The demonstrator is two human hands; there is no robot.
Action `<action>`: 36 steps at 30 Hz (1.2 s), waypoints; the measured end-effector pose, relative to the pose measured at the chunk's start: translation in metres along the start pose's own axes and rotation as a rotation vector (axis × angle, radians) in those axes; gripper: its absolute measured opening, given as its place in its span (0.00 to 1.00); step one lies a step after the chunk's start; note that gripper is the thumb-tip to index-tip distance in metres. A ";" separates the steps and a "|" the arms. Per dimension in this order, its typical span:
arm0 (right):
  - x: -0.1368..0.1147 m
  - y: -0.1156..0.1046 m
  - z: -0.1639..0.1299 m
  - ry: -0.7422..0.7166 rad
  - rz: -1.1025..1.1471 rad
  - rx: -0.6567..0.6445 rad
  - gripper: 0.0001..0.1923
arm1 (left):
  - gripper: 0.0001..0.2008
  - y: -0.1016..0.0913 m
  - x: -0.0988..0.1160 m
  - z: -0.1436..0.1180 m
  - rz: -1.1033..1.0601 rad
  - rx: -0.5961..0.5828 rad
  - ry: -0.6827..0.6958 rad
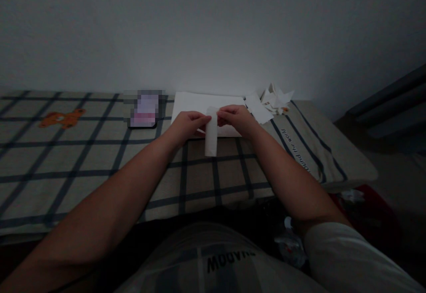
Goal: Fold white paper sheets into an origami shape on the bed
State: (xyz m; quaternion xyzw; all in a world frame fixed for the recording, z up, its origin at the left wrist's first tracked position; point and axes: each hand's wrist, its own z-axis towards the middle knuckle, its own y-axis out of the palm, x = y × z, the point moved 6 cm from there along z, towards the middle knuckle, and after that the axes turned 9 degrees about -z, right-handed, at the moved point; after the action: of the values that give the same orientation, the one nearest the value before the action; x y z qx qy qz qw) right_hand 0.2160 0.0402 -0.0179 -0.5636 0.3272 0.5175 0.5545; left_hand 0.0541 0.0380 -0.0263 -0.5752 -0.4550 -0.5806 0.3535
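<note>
My left hand (188, 123) and my right hand (237, 119) both pinch the top end of a narrow folded strip of white paper (211, 138). The strip hangs down between them over a bed covered in beige cloth with dark checks (100, 160). Just behind my hands a large white sheet of paper (199, 102) lies flat on the cloth. The room is dim.
A phone with a lit, blurred screen (145, 109) lies left of the sheet. A pile of folded white paper pieces (274, 100) sits at the back right by the wall. An orange animal print (61, 118) marks the cloth far left. Floor clutter (353, 195) shows beyond the bed's right edge.
</note>
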 end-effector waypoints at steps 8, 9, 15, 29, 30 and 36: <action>0.002 -0.001 0.000 -0.036 0.008 0.003 0.12 | 0.07 -0.002 -0.001 0.000 0.019 0.042 -0.038; 0.002 -0.001 0.000 -0.039 0.014 0.005 0.12 | 0.07 -0.001 0.000 0.000 0.014 0.045 -0.039; 0.003 -0.001 -0.001 -0.013 0.029 0.022 0.12 | 0.07 -0.001 0.002 -0.003 0.041 0.067 -0.034; 0.010 0.013 -0.004 0.157 0.125 -0.125 0.10 | 0.11 -0.011 0.013 0.001 0.147 0.159 0.250; 0.010 0.014 -0.004 0.154 0.117 -0.130 0.10 | 0.11 -0.011 0.013 0.000 0.152 0.159 0.246; 0.008 0.012 -0.004 0.111 0.064 -0.112 0.08 | 0.10 -0.007 0.011 -0.001 0.150 0.136 0.234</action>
State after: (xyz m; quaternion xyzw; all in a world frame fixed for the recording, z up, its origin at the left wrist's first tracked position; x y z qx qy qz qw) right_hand 0.2072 0.0363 -0.0299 -0.6108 0.3457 0.5203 0.4865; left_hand 0.0463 0.0404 -0.0164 -0.5106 -0.4048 -0.5836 0.4846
